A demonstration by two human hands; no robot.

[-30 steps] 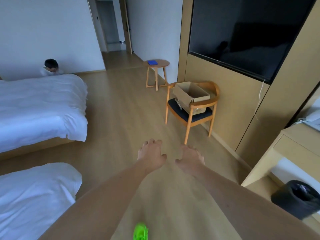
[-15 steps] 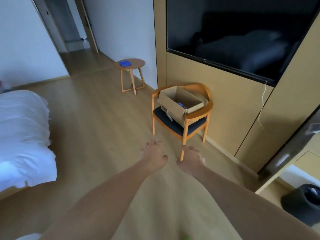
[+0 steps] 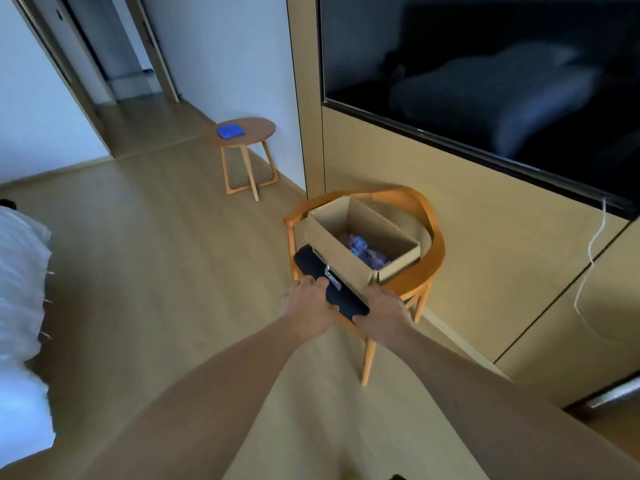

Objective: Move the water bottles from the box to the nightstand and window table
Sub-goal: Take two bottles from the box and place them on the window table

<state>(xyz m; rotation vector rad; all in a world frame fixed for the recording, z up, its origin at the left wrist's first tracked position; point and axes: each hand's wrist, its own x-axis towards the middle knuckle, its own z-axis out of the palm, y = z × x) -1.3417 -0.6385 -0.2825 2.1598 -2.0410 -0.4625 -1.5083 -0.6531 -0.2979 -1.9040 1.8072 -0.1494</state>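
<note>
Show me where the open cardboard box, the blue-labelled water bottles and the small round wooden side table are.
open cardboard box (image 3: 332, 245): head view, on its near outer wall.
blue-labelled water bottles (image 3: 363, 250): head view, on the cluster inside the box.
small round wooden side table (image 3: 258, 128): head view, on the bare tabletop.

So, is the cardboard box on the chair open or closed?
Open. The cardboard box has its top flaps raised, and bluish water bottles show inside. It sits on the chair.

Centre frame: open cardboard box (image 3: 341, 247) on wooden chair (image 3: 426, 271), water bottles (image 3: 363, 251) inside. Left hand (image 3: 308, 301) and right hand (image 3: 382, 315) extended below it, fingers relaxed, holding nothing. Upper centre: round side table (image 3: 252, 133) bearing blue item (image 3: 230, 130).
</note>
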